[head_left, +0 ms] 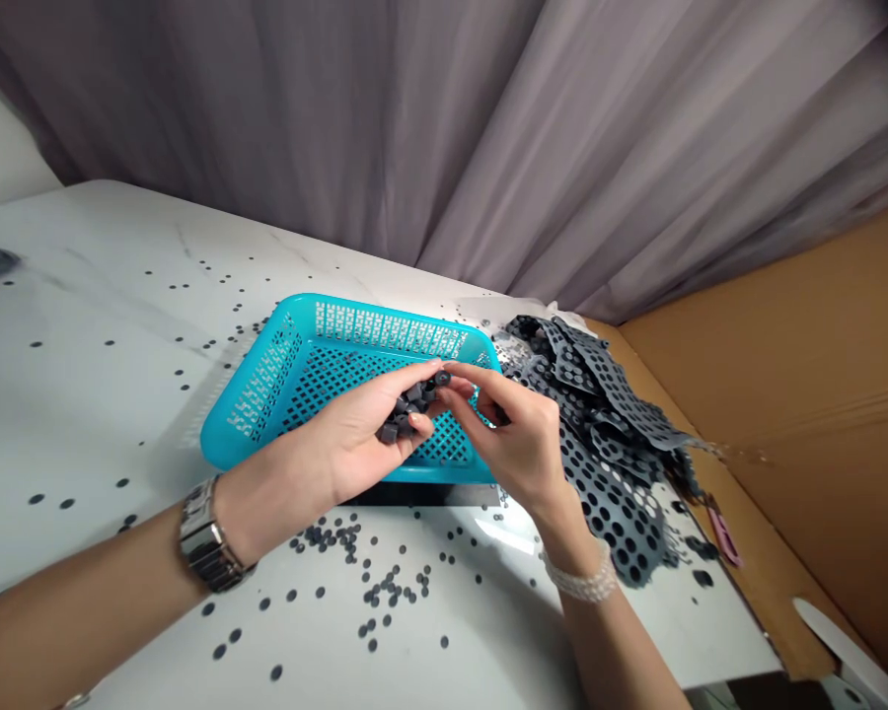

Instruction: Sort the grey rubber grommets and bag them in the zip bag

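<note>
Two hands above one blue basket on a white surface. The left hand, cupped, holds a cluster of dark pieces, overlapping and not exactly countable; the right hand pinches a single dark piece at the cluster's edge. One watch and one bracelet are worn. Dozens of black discs lie scattered; several perforated sheets are heaped right of the basket.

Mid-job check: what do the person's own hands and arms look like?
The left hand is ungloved, its wrist bearing a shiny silver-and-black linked band. The right hand, also ungloved, has a pale beaded bracelet. Forearms look mostly bare.
</note>
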### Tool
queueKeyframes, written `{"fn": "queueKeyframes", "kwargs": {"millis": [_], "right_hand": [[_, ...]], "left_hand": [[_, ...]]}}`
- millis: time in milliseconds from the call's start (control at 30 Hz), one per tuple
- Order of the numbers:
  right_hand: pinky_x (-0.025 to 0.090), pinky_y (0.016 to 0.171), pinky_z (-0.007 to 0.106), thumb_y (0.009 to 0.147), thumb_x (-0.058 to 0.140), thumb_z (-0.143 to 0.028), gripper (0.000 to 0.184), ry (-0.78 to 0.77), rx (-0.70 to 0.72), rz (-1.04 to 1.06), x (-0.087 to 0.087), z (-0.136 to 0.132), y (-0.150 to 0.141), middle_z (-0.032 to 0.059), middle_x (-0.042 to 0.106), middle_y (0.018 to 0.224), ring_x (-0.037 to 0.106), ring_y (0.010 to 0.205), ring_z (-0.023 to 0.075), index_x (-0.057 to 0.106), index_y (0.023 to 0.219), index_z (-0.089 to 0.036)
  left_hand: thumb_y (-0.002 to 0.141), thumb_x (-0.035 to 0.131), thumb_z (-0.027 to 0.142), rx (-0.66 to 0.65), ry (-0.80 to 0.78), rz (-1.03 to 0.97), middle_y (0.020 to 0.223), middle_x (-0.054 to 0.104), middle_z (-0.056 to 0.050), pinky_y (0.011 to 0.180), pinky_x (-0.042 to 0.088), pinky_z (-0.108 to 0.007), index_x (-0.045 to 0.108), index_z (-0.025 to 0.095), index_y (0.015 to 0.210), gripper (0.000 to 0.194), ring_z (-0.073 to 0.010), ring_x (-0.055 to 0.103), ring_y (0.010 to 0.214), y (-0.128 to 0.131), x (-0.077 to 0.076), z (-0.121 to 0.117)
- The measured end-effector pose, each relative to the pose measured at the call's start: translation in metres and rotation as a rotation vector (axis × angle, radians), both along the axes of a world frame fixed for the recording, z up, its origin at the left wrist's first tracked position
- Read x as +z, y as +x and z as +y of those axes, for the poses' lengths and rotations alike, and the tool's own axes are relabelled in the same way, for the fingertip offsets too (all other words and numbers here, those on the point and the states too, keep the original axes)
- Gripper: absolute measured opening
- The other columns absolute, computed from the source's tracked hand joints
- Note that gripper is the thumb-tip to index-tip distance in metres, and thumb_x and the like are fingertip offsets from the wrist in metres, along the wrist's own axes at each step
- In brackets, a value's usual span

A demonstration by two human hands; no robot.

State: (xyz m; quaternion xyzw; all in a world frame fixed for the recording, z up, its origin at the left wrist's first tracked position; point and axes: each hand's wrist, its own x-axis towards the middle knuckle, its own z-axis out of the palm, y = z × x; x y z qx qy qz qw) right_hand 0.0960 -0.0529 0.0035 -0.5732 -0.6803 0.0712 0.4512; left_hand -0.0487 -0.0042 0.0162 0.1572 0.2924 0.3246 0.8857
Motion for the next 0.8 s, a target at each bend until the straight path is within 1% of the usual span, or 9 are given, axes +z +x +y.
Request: {"fn": "queueKeyframes", "kwargs": {"millis": [100, 167, 267, 333, 433, 567, 667, 733, 800], "right_hand": [[0.026, 0.047, 0.026, 0.08, 0.067, -0.028, 0.013, -0.102, -0.007, 0.246, -0.003, 0.004, 0.002, -0.0071, 0.031, 0.052, 0.025, 0.047, 0.0091, 0.072, 0.092, -0.024], [0.02, 0.042, 0.023, 0.081, 0.066, -0.032, 0.013, -0.255, 0.067, 0.597, -0.003, 0.008, 0.007, -0.0085, 0.025, 0.052, 0.019, 0.045, 0.0075, 0.069, 0.089, -0.022], [0.012, 0.036, 0.019, 0.082, 0.064, -0.035, 0.016, -0.487, 0.252, 1.145, -0.001, 0.011, 0.014, -0.0105, 0.017, 0.053, 0.007, 0.044, 0.0059, 0.062, 0.08, -0.019], [0.011, 0.034, 0.017, 0.081, 0.065, -0.032, 0.016, -0.556, 0.325, 1.362, 0.001, 0.012, 0.017, -0.0112, 0.015, 0.052, 0.004, 0.044, 0.0057, 0.058, 0.078, -0.018], [0.012, 0.033, 0.014, 0.083, 0.063, -0.028, 0.012, -0.587, 0.368, 1.491, 0.001, 0.012, 0.018, -0.0118, 0.015, 0.052, 0.004, 0.044, 0.0056, 0.057, 0.082, -0.017], [0.015, 0.033, 0.014, 0.088, 0.056, -0.028, 0.012, -0.547, 0.394, 1.493, -0.003, 0.013, 0.02, -0.0108, 0.02, 0.051, 0.008, 0.042, 0.006, 0.056, 0.083, -0.018], [0.016, 0.033, 0.015, 0.09, 0.048, -0.032, 0.018, -0.528, 0.394, 1.529, -0.008, 0.014, 0.022, -0.01, 0.022, 0.052, 0.011, 0.041, 0.0063, 0.056, 0.086, -0.017], [0.016, 0.033, 0.015, 0.091, 0.043, -0.029, 0.02, -0.554, 0.382, 1.583, -0.01, 0.015, 0.024, -0.0093, 0.023, 0.053, 0.013, 0.041, 0.0061, 0.053, 0.078, -0.017], [0.017, 0.033, 0.014, 0.09, 0.04, -0.023, 0.024, -0.6, 0.351, 1.608, -0.009, 0.021, 0.024, -0.0085, 0.024, 0.054, 0.014, 0.04, 0.0056, 0.043, 0.066, -0.019]], "left_hand": [[0.078, 0.065, 0.007, 0.014, -0.016, 0.036, 0.067, 0.055, 0.002, 0.038, 0.033, -0.014, 0.069, 0.01, 0.082, 0.006, -0.0012, 0.04, 0.046, 0.001, 0.001, 0.0], [0.079, 0.065, 0.009, 0.02, -0.034, 0.04, 0.077, 0.062, -0.003, 0.038, 0.034, -0.014, 0.069, 0.01, 0.088, 0.01, -0.0034, 0.05, 0.053, 0.001, 0.003, 0.002], [0.082, 0.062, 0.011, -0.011, -0.035, 0.011, 0.097, 0.067, -0.011, 0.041, 0.037, -0.014, 0.069, 0.009, 0.096, 0.016, -0.0087, 0.061, 0.068, 0.001, 0.003, 0.004], [0.083, 0.06, 0.012, -0.02, -0.028, -0.022, 0.103, 0.067, -0.012, 0.043, 0.039, -0.014, 0.069, 0.01, 0.095, 0.014, -0.0097, 0.062, 0.072, 0.002, 0.001, 0.006], [0.085, 0.058, 0.011, -0.005, -0.033, -0.037, 0.104, 0.067, -0.012, 0.044, 0.041, -0.014, 0.068, 0.01, 0.094, 0.013, -0.0108, 0.064, 0.075, 0.003, -0.001, 0.006], [0.085, 0.056, 0.009, 0.04, -0.111, -0.048, 0.099, 0.067, -0.013, 0.042, 0.041, -0.014, 0.065, 0.01, 0.099, 0.017, -0.0127, 0.065, 0.074, 0.002, 0.004, 0.007], [0.085, 0.054, 0.006, 0.103, -0.149, -0.082, 0.096, 0.066, -0.013, 0.041, 0.041, -0.014, 0.062, 0.009, 0.095, 0.014, -0.0127, 0.065, 0.072, -0.003, 0.01, 0.014], [0.085, 0.054, 0.006, 0.168, -0.16, -0.115, 0.092, 0.066, -0.012, 0.042, 0.042, -0.014, 0.061, 0.01, 0.09, 0.01, -0.0136, 0.065, 0.074, -0.007, 0.011, 0.021], [0.085, 0.054, 0.005, 0.234, -0.187, -0.187, 0.087, 0.065, -0.011, 0.043, 0.042, -0.013, 0.059, 0.012, 0.085, 0.008, -0.0133, 0.065, 0.075, -0.01, 0.01, 0.027]]}}
